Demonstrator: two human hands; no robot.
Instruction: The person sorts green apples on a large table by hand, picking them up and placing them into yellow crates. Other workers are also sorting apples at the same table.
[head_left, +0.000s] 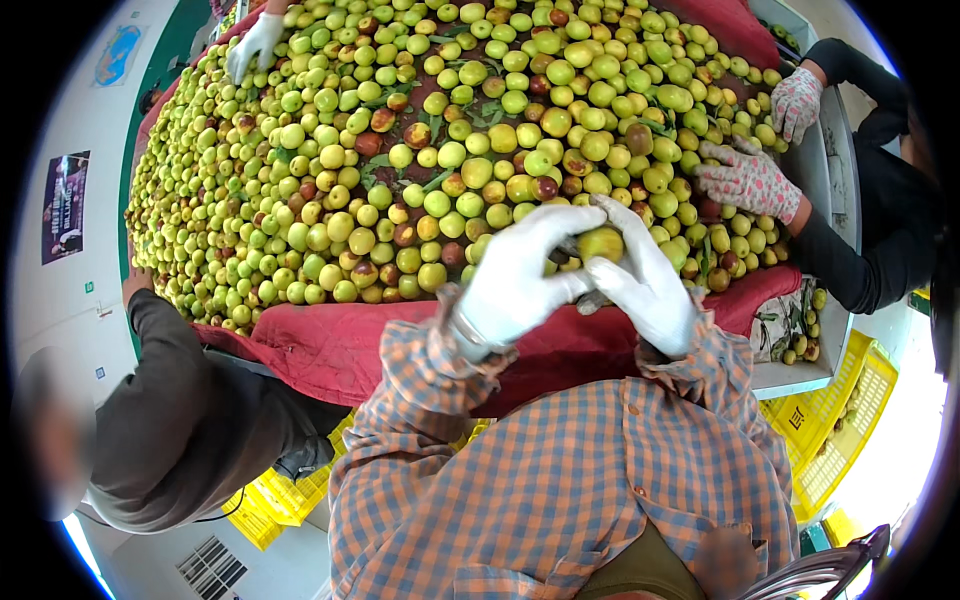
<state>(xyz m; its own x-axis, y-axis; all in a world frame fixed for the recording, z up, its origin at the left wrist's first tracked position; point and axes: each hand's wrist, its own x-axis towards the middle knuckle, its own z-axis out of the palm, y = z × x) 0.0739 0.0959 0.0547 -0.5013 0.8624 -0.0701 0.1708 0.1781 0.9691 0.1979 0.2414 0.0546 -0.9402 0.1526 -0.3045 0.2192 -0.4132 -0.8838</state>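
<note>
A yellow-green jujube (601, 244) is held up between my two hands, above the near edge of a broad heap of jujubes (360, 240). My right hand (651, 289), in a white knit glove, has its thumb and fingers around this fruit. My left hand (517, 262), gloved alike, curls close against its left side. Greyed glove fingertips show between the hands. Whether the left fingers grip the jujube too, or hold another fruit, is hidden. Many fruits in the heap have red-brown patches, and green leaves lie among them.
Red padded cloth (337, 349) lines the table edge before me. At right, a co-worker's patterned gloves (750, 180) touch the heap; a white glove (257, 46) reaches in at far left. Another person (187, 420) stands left. Yellow crates (840, 427) sit below, beside a metal tray (802, 379).
</note>
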